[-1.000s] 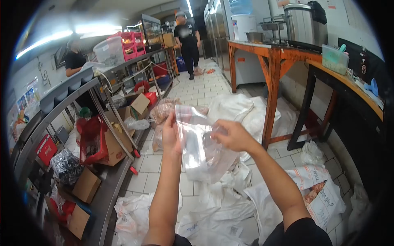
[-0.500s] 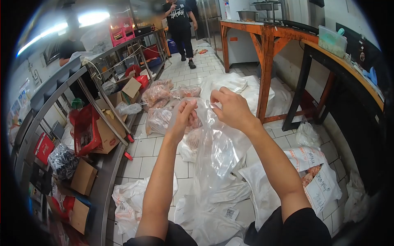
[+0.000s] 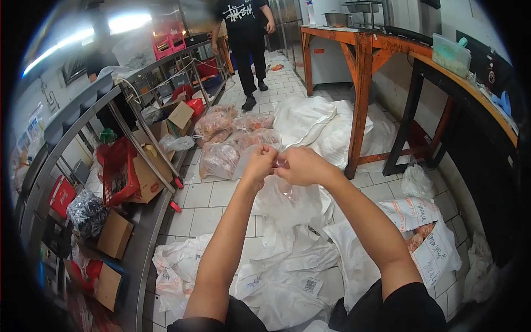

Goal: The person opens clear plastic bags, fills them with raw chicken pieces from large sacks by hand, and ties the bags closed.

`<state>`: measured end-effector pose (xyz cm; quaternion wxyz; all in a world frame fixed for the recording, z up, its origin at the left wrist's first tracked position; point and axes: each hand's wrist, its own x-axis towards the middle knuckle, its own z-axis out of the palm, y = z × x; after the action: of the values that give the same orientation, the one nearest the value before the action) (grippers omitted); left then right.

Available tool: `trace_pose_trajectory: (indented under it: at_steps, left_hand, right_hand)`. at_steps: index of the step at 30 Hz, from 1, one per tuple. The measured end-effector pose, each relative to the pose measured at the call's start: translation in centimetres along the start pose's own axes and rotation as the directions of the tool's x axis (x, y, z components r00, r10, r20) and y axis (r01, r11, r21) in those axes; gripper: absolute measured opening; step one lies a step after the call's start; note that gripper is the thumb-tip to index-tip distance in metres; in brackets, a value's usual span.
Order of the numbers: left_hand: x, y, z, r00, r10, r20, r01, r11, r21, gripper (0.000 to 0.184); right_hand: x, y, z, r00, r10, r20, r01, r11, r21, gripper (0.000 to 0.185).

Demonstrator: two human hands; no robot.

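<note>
A clear plastic bag [image 3: 287, 199] hangs down from both hands in the middle of the view. My left hand [image 3: 262, 166] pinches its upper edge. Close beside it, almost touching, my right hand [image 3: 303, 166] grips the same edge with curled fingers. Beyond the hands, filled clear bags with pinkish contents [image 3: 220, 159] rest on the tiled floor. Flattened white sacks [image 3: 285, 274] lie below the hanging bag. An open white sack [image 3: 440, 252] at the right shows orange-pink contents.
A person in black [image 3: 241, 44] stands in the aisle. Large white sacks [image 3: 310, 122] lie beside the orange table [image 3: 359, 99]. A metal rack [image 3: 133, 271] with a red crate [image 3: 119, 171] and cardboard boxes runs along the left. A black-legged table [image 3: 412, 110] stands right.
My hands have come together at the bag's edge, and my right hand's fingers have closed on it. The view has tilted down. The person in black has walked nearer.
</note>
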<state>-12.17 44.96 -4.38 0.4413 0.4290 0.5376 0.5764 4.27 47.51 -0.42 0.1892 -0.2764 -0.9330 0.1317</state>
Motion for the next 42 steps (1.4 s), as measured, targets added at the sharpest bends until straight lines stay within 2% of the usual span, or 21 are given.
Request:
trace_pose_trajectory:
  at_steps: [3,5,7,13,15,17,20,22,23,24,25,26,28,30,32,36,37,38,39,40,42]
  left_hand:
    - [-0.1,0.0,-0.2,0.998,0.028,-0.051,-0.032,0.997,-0.070,0.022]
    - [-0.6,0.6,0.1,0.997,0.040,-0.068,-0.050,0.988,-0.148,0.026]
    - [-1.1,1.1,0.4,0.998,0.051,-0.022,-0.055,0.969,-0.242,0.037]
    - [-1.3,1.2,0.5,0.994,0.105,-0.038,-0.109,0.984,-0.138,0.043]
    - [-1.2,1.0,0.6,0.992,0.124,0.008,-0.120,0.969,-0.216,0.043]
    - [-1.2,0.8,0.8,0.988,0.146,0.053,-0.124,0.948,-0.293,0.044]
    - [-1.0,0.5,0.4,0.977,0.141,0.158,-0.052,0.884,-0.465,0.033]
    - [-1.1,0.2,-1.5,0.982,0.167,0.092,-0.165,0.986,-0.023,0.026]
    - [0.1,-0.7,-4.2,0.954,0.299,0.021,-0.292,0.913,0.285,0.021]
    - [1.1,-1.6,-7.0,0.899,0.437,-0.002,-0.358,0.739,0.570,0.016]
    - [0.4,-1.4,-8.0,0.886,0.456,-0.081,-0.285,0.675,0.680,0.016]
    - [-0.3,-1.2,-8.6,0.861,0.485,-0.153,-0.200,0.600,0.774,0.016]
    - [0.1,-2.3,-9.7,0.879,0.432,-0.200,-0.151,0.652,0.743,0.019]
    - [0.9,-3.5,-10.0,0.892,0.379,-0.246,-0.100,0.696,0.711,0.023]
    - [1.3,-4.2,-9.3,0.976,0.057,-0.209,-0.034,0.993,0.113,0.034]
    - [0.1,-3.6,-4.2,0.992,0.019,-0.124,-0.009,0.996,0.085,0.036]
    - [1.1,-4.9,-4.1,0.957,0.257,-0.135,-0.183,0.895,0.407,0.035]
    - [2.2,-6.0,-4.1,0.877,0.476,-0.063,-0.310,0.661,0.683,0.035]
    - [1.9,-5.1,-5.7,0.840,0.529,-0.118,-0.205,0.512,0.834,0.030]
    - [0.6,-4.4,-9.1,0.858,0.455,-0.240,-0.074,0.570,0.818,0.026]
    - [-0.2,-4.9,-11.7,0.845,0.389,-0.366,0.054,0.620,0.783,0.022]
  right_hand:
    - [0.1,0.7,-0.5,0.999,-0.026,0.019,0.024,0.996,0.086,0.031]
    - [0.1,1.2,-1.0,0.996,0.088,0.007,-0.087,0.968,0.235,0.035]
    - [0.1,1.6,-0.9,0.997,0.081,-0.016,-0.075,0.973,0.218,0.036]
    - [0.3,1.7,-1.5,0.985,0.160,-0.064,-0.134,0.945,0.297,0.038]
    - [0.2,1.9,-1.8,0.979,0.180,-0.097,-0.138,0.932,0.335,0.036]
    - [-0.1,2.0,-2.6,0.978,0.199,0.069,-0.184,0.646,0.741,0.029]
    - [-0.1,4.4,-2.3,0.996,0.077,0.035,-0.068,0.492,0.868,0.025]
    - [-0.8,7.5,-2.9,0.975,0.205,-0.087,-0.080,0.688,0.721,0.016]
    - [-1.4,10.2,-3.4,0.921,0.321,-0.222,-0.197,0.873,0.446,0.015]
    - [-2.7,12.1,-3.8,0.846,0.429,-0.316,-0.302,0.875,0.379,0.016]
    - [-3.7,14.2,-3.6,0.805,0.450,-0.387,-0.406,0.893,0.194,0.020]
    - [-4.5,15.8,-3.1,0.804,0.455,-0.384,-0.412,0.891,0.191,0.020]
    - [-5.6,17.9,-1.9,0.739,0.472,-0.480,-0.462,0.874,0.147,0.025]
    - [-5.6,18.0,-1.3,0.750,0.499,-0.433,-0.448,0.866,0.221,0.031]
    - [-5.1,15.4,-1.5,0.802,0.593,-0.070,-0.395,0.616,0.682,0.034]
    - [-3.5,11.7,0.6,0.835,0.549,0.024,-0.434,0.632,0.642,0.040]
    - [-3.4,12.2,2.2,0.872,0.445,-0.205,-0.351,0.859,0.373,0.041]
    - [-3.0,13.0,3.5,0.887,0.261,-0.381,-0.267,0.963,0.037,0.041]
    - [-3.0,16.8,4.6,0.841,0.379,-0.386,-0.427,0.903,-0.046,0.035]
    - [-6.6,18.4,1.3,0.691,0.638,-0.342,-0.654,0.752,0.082,0.026]
    - [-8.2,18.7,0.7,0.650,0.659,-0.379,-0.697,0.716,0.050,0.024]
